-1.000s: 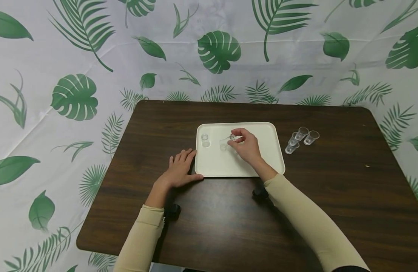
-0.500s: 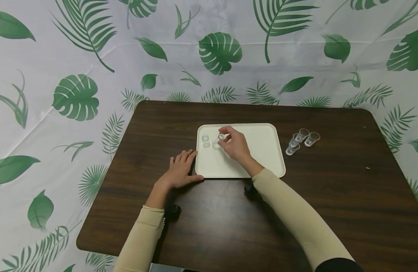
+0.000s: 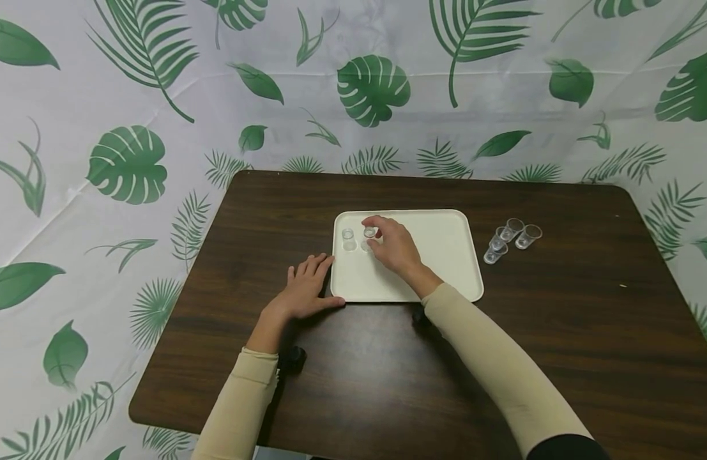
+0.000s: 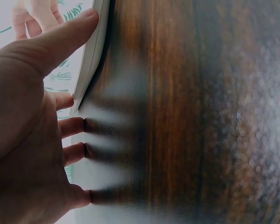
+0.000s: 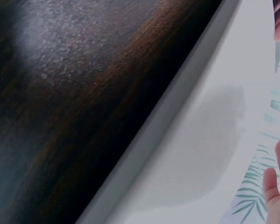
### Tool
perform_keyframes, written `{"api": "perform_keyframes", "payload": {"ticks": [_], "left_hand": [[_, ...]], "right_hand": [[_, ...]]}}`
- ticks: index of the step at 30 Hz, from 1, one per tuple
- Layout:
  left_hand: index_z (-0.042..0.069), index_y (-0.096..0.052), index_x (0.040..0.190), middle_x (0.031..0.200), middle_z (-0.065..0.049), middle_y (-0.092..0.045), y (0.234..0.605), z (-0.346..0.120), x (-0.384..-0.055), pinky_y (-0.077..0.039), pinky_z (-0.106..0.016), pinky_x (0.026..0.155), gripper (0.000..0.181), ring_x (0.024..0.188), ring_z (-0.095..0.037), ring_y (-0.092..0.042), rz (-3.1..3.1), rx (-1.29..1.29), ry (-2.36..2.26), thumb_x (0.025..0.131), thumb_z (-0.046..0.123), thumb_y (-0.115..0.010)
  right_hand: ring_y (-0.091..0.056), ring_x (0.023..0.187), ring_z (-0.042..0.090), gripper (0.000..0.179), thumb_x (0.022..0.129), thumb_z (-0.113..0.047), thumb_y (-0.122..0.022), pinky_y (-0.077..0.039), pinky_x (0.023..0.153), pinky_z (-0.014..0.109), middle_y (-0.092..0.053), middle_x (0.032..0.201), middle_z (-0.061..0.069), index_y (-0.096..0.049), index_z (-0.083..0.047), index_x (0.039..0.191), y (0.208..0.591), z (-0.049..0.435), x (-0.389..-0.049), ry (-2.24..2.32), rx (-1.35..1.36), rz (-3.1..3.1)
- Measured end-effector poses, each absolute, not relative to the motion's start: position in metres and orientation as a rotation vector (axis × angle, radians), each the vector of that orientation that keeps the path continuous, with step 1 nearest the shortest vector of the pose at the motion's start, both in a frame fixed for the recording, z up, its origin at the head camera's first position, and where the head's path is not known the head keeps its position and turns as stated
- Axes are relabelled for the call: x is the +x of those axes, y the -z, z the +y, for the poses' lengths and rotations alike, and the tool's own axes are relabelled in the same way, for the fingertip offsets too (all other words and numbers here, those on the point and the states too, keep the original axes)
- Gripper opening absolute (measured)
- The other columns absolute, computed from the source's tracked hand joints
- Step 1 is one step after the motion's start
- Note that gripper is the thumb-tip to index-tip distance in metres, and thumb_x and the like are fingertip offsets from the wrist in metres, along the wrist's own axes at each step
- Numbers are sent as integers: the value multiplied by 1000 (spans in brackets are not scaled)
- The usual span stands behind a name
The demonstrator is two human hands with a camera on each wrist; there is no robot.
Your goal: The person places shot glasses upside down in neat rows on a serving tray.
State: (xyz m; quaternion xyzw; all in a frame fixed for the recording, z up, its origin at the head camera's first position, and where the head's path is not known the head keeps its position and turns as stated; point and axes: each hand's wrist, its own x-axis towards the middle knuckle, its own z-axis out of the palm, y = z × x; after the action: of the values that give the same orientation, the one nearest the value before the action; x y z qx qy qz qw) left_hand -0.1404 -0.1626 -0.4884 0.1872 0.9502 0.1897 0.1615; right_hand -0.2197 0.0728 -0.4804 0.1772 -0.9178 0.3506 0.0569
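A white tray [image 3: 410, 281] lies on the dark wooden table. Toward its left end one small clear shot glass [image 3: 349, 240] stands, seemingly upside down. Just right of it, my right hand [image 3: 396, 246] holds a second clear shot glass [image 3: 368, 232] by its upper part, thumb on the near side and fingers on the far side. Its lower end looks to be at the tray surface. My left hand [image 3: 303, 291] rests spread at the tray's left edge; in the left wrist view its thumb [image 4: 70, 39] touches the rim and the other fingertips press on the table.
Right of the tray, several clear shot glasses [image 3: 511, 229] sit close together on the table [image 3: 583, 332]. A leaf-patterned cloth [image 3: 307, 83] hangs behind the table's far edge.
My right hand has carried its shot glass leftward over the tray, and the glass now sits beside the first one, more upright than before. My left hand has stayed in place.
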Motion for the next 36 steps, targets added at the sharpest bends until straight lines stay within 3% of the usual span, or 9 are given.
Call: {"api": "perform_keyframes", "payload": {"ticks": [16,24,36], "left_hand": [[12,-15,158,160,-15,-16,485,-163,-141,-9,-70,107,99,147,-39,-8,2717,527,-525,87,60,-65],[11,-16,158,160,-16,-17,483,-163,-142,-8,-71,107,98,147,-40,-8,2718,528,-554,87,58,-66],[13,-14,158,161,-15,-14,488,-162,-142,-7,-71,107,99,147,-40,-7,2694,525,-555,86,60,-65]], "right_hand": [[-60,91,21,43,87,-6,-69,-46,80,38,-67,116,3,-62,-15,129,482,68,-220,-1065,588,-2788],[-63,96,27,48,85,-6,-73,-48,82,40,-62,117,7,-59,-11,132,479,70,-218,-1164,582,-2754],[-63,90,21,47,84,-8,-73,-48,80,37,-61,114,8,-60,-11,129,476,79,-211,-1264,424,-2724]]}}
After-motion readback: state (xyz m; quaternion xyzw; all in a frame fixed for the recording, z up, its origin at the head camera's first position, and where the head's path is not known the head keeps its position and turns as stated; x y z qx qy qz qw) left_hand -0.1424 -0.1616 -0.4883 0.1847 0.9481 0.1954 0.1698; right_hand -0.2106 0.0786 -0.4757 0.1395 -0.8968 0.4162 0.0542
